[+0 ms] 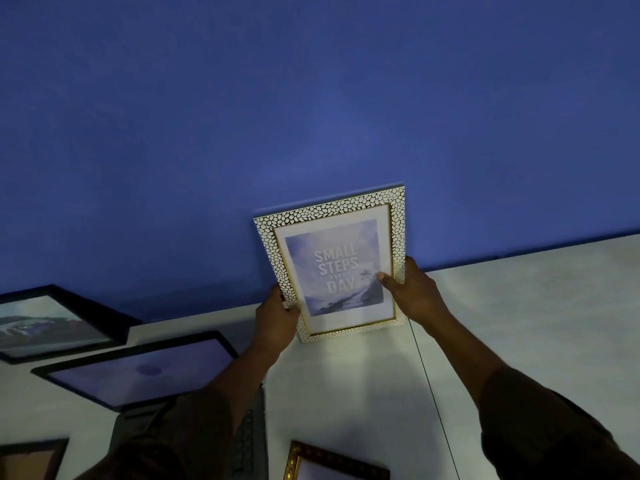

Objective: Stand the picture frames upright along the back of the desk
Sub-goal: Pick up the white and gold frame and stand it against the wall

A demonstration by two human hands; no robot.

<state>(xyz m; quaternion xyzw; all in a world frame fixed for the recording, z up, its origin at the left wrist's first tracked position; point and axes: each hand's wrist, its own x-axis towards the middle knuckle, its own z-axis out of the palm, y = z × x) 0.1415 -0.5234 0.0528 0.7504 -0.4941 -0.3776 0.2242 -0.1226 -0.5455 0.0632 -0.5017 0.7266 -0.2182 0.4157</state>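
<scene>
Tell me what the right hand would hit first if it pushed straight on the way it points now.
The right hand already grips the white pebble-patterned frame; pushing on would likely press the frame against the blue wall just behind, though the gap is unclear.

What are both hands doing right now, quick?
Left hand: closed on the left edge of the white pebble-pattern frame.
Right hand: closed on the same frame's right edge, thumb on the front.
</scene>
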